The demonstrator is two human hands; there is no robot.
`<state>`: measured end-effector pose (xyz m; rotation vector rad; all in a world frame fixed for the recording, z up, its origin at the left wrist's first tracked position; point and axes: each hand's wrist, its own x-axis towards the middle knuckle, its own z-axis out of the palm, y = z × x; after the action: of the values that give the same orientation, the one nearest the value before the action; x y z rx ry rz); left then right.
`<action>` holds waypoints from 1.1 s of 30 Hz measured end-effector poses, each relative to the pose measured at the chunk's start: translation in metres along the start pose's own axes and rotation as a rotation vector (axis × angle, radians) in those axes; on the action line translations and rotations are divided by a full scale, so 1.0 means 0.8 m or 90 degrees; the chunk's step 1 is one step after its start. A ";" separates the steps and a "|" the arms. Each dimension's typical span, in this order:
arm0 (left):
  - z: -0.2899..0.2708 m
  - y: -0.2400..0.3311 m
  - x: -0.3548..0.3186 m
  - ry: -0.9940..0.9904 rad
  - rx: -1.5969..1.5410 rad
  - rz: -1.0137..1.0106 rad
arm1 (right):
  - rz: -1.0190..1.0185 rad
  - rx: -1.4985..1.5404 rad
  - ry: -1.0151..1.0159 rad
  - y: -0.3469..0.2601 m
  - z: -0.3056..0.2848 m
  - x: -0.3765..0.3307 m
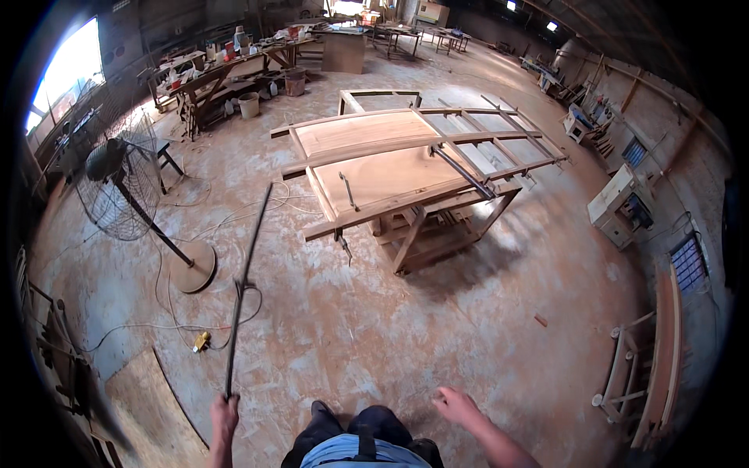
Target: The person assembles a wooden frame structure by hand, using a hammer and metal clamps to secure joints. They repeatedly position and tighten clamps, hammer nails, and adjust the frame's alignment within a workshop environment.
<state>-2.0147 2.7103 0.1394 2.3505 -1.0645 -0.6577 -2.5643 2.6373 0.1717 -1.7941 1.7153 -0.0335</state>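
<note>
My left hand (224,409), at the lower left, is closed around the lower end of a long dark metal bar clamp (254,234). The clamp slants up and away above the floor, with a jaw-like part midway along it. My right hand (456,407) hangs in the air to the right of my legs, fingers loosely bent and a little apart, with nothing visible in it. Ahead, a wooden door-like frame with panels (374,173) lies on a wooden stand (412,238). Another bar clamp (462,170) lies across its right part, and a smaller clamp (341,243) grips the near left edge.
A standing fan (195,265) is at the left, with cables and a yellow plug box (201,342) on the floor. A plywood sheet (152,398) lies lower left. Boards on a rack (663,351) stand at the right. Cluttered workbenches (234,66) line the back.
</note>
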 end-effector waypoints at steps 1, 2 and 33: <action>0.000 0.040 0.039 0.036 -0.051 0.054 | 0.011 0.042 0.010 0.009 0.006 0.002; -0.007 0.090 0.079 0.018 -0.055 0.068 | 0.029 0.071 0.022 0.007 0.007 0.007; 0.435 0.940 0.624 -0.277 -0.751 -0.150 | -0.013 0.251 0.170 0.022 -0.267 0.552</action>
<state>-2.3465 1.8039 0.2033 1.3011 -0.3143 -1.4314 -2.6105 2.1490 0.1532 -1.5610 1.7232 -0.6028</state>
